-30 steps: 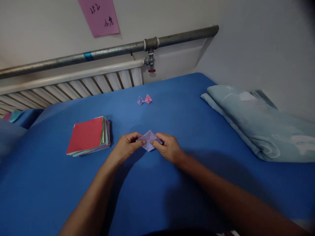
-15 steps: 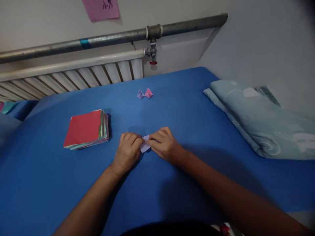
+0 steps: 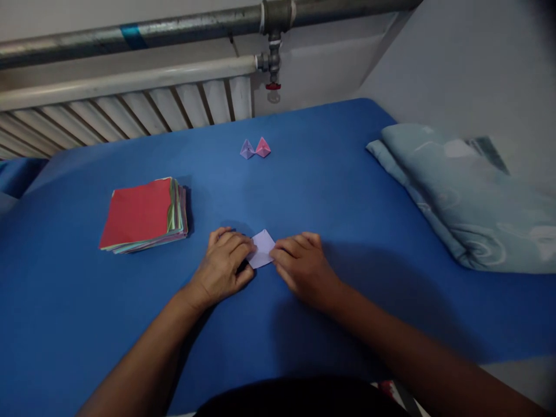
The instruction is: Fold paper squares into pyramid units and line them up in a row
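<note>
A small pale lilac piece of folded paper (image 3: 263, 250) lies between my hands on the blue-covered surface, one corner pointing away from me. My left hand (image 3: 225, 262) grips its left edge, fingertips on top and thumb at the near side. At the right corner, the bunched fingers of my right hand (image 3: 304, 263) pinch the paper; my right thumb is mostly hidden. Further off sit two small folded paper shapes side by side, a purple one (image 3: 247, 149) and a pink one (image 3: 263, 147).
To the left stands a stack of coloured paper (image 3: 139, 211) with a red sheet on top. A folded light-blue blanket (image 3: 460, 197) lies at the right. Behind the blue cover (image 3: 330, 174) are a white radiator (image 3: 156, 107), a metal pipe (image 3: 195, 29) and a red-handled valve (image 3: 273, 86).
My hands have moved slightly apart, and more of the lilac paper shows between them. The view has tipped downward, so the pink note on the wall is out of sight.
</note>
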Demonstrator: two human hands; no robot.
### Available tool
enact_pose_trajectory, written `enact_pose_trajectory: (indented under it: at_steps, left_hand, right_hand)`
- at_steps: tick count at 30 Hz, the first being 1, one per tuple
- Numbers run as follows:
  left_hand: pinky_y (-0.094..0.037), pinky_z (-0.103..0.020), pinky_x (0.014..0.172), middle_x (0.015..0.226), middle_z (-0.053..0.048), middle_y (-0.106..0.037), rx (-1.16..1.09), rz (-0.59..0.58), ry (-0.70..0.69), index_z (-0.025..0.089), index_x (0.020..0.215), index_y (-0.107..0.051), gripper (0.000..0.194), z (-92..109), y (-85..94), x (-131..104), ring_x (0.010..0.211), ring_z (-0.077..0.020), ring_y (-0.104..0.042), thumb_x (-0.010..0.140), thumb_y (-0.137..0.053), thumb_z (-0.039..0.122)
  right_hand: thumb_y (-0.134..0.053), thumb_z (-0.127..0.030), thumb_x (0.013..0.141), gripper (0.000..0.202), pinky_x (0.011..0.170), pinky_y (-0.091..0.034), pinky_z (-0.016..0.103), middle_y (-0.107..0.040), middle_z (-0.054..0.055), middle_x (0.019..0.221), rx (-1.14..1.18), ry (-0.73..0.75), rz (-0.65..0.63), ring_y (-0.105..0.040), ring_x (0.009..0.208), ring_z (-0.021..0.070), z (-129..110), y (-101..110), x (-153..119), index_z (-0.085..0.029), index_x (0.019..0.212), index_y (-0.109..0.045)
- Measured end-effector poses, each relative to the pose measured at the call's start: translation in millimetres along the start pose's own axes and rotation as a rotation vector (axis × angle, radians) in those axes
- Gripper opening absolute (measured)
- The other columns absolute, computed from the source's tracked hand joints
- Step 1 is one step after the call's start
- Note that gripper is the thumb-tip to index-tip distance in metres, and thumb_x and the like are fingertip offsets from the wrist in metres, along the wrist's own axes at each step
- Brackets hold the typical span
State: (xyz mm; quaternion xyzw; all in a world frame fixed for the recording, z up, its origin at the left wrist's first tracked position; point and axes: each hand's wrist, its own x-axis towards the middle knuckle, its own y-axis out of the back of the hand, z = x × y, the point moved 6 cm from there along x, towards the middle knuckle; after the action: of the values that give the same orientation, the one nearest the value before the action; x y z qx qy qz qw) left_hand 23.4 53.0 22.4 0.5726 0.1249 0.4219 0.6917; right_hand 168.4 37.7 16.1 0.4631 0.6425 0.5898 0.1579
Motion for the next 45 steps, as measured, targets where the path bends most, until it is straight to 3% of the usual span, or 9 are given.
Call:
enact_pose_trajectory:
  at_steps: [4,9,16,22,45]
  left_hand:
    - [-0.032,-0.046,0.103,0.098,-0.004,-0.069,-0.031,-0.003,0.034,0.022,0.097,-0.065,0.018,-9,0.8,2,0.097,-0.0205,-0.061,0.082,-0.056,0.019]
    - [-0.033,-0.043,0.097,0.095,-0.003,-0.069,-0.075,-0.026,0.090,0.024,0.093,-0.067,0.012,-22,-1.6,4,0.096,-0.0199,-0.058,0.086,-0.057,0.026]
    - [-0.035,-0.039,0.089,0.095,-0.002,-0.067,-0.108,-0.038,0.193,0.022,0.085,-0.067,0.016,-32,-5.3,9,0.096,-0.0202,-0.055,0.090,-0.055,0.031]
    - [-0.035,-0.040,0.086,0.094,-0.003,-0.066,-0.118,-0.071,0.285,0.021,0.079,-0.064,0.016,-37,-8.7,14,0.094,-0.0211,-0.054,0.088,-0.058,0.032]
    - [-0.033,-0.039,0.085,0.089,-0.002,-0.064,-0.087,-0.111,0.343,0.019,0.074,-0.062,0.018,-41,-11.5,21,0.093,-0.0218,-0.051,0.084,-0.064,0.035]
  right_hand:
    - [-0.055,-0.018,0.090,0.011,0.079,-0.032,0.036,-0.069,0.004,0.091,0.094,-0.105,-0.015,-0.055,0.081,0.0180,4,-3,-1,-0.021,0.088,-0.065]
    - [-0.052,-0.019,0.091,0.013,0.084,-0.035,0.036,-0.067,0.006,0.102,0.234,-0.217,0.061,-0.060,0.094,0.0187,14,-4,-1,-0.021,0.087,-0.065]
    - [-0.055,-0.022,0.089,0.011,0.083,-0.038,0.039,-0.065,0.009,0.111,0.231,-0.297,0.029,-0.060,0.101,0.0233,23,-9,1,-0.019,0.081,-0.062]
    - [-0.054,-0.022,0.088,0.015,0.082,-0.039,0.040,-0.065,0.010,0.112,0.215,-0.326,0.011,-0.059,0.101,0.0246,24,-8,3,-0.019,0.075,-0.059]
    - [-0.054,-0.021,0.085,0.017,0.083,-0.039,0.041,-0.065,0.009,0.112,0.218,-0.344,0.009,-0.058,0.100,0.0251,24,-9,4,-0.019,0.069,-0.059]
